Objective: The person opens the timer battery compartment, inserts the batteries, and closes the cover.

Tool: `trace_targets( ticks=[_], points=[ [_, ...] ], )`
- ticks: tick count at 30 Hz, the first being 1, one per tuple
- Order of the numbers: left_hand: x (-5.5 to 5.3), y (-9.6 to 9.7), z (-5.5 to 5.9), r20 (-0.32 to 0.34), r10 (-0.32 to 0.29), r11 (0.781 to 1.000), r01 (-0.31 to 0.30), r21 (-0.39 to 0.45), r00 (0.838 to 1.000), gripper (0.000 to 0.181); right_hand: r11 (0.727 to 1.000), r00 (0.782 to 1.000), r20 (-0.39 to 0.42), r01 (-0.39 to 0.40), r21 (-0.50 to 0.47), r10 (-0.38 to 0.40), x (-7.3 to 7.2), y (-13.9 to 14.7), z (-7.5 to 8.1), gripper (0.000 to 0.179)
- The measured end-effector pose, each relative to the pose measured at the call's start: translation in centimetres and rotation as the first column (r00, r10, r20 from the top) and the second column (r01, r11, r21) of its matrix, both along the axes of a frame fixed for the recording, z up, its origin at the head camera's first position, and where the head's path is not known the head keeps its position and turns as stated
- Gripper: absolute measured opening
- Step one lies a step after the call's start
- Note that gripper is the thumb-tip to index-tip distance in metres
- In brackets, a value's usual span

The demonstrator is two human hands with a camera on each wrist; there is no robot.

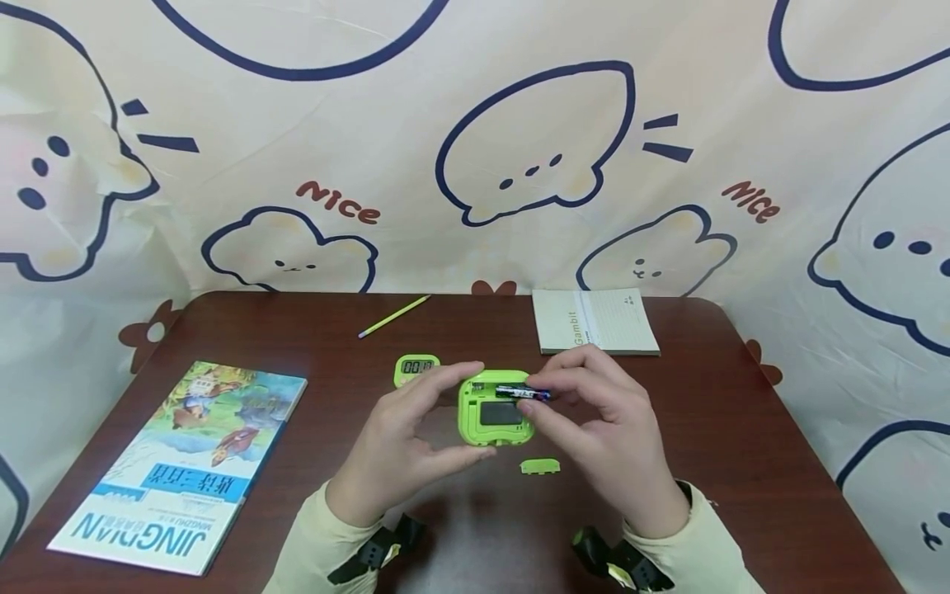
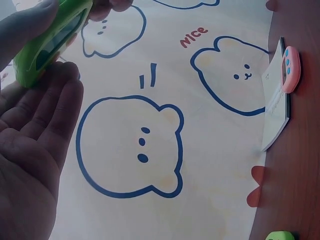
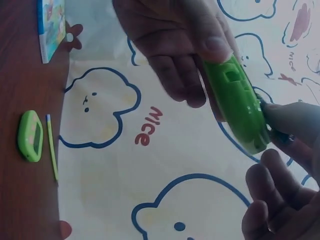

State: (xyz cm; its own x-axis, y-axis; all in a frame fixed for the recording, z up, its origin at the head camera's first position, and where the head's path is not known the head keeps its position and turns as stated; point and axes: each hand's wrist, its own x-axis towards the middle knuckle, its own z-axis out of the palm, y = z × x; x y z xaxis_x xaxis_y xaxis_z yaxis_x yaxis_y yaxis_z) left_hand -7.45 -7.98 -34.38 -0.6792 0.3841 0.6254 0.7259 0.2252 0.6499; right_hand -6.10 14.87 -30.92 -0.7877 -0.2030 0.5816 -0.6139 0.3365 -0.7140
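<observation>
My left hand (image 1: pixel 404 445) holds a green digital timer (image 1: pixel 469 412) above the table, thumb below and fingers on top. The timer's back faces me with its battery slot uncovered. Between thumb and fingertips my right hand (image 1: pixel 604 429) pinches a dark AAA-type battery (image 1: pixel 519 392), which lies level across the slot's right part. Its screen (image 2: pixel 62 37) shows from the far side in the left wrist view. On the table just below the timer lies a small green battery cover (image 1: pixel 540 466).
A second green timer (image 1: pixel 411 367) lies behind the left hand, a yellow-green pencil (image 1: pixel 393 317) farther back. A notebook (image 1: pixel 616 326) lies at the back right; beside it is a pink timer (image 2: pixel 291 70), hidden in the head view. A picture-covered book (image 1: pixel 181 470) lies at left.
</observation>
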Motion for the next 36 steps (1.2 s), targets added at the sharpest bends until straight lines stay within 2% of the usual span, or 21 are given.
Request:
trace_targets(
  ticks=[7,9,16,23,28,33,36],
  points=[
    [0.0,-0.1,-0.1,0.025,0.008,1.0,-0.008,0.001,1.0,0.083,0.998,0.997,-0.055,-0.046,0.029,0.048,-0.6,-0.7,0.5,0.032],
    [0.0,-0.1,-0.1,0.021,0.006,1.0,-0.006,0.004,1.0,0.083,0.999,0.998,-0.041,-0.05,0.016,0.051,-0.6,-0.6,0.3,0.035],
    [0.0,0.0,0.1,0.019,0.008,1.0,-0.008,0.014,1.0,0.083,0.995,0.99,0.134,-0.022,-0.097,0.035,-0.4,0.5,-0.6,0.026],
    [0.0,0.0,0.0,0.027,0.011,1.0,-0.011,0.005,1.0,0.083,0.975,0.976,0.201,-0.035,-0.219,0.08,-0.7,0.2,-1.0,0.021],
    [0.1,0.0,0.0,0.039,0.009,1.0,-0.009,0.01,0.999,0.082,0.964,0.954,0.279,-0.031,-0.263,0.106,-0.8,0.2,-0.9,0.02],
    [-0.1,0.2,-0.1,-0.002,-0.012,0.999,0.012,0.037,1.0,0.082,0.956,0.922,0.364,-0.023,-0.293,0.134,-1.0,0.3,-0.6,0.016],
    [-0.1,0.3,-0.1,-0.017,-0.02,0.998,0.021,0.051,1.0,0.082,0.947,0.914,0.375,-0.03,-0.32,0.156,-1.1,0.2,-0.3,0.014]
  ],
)
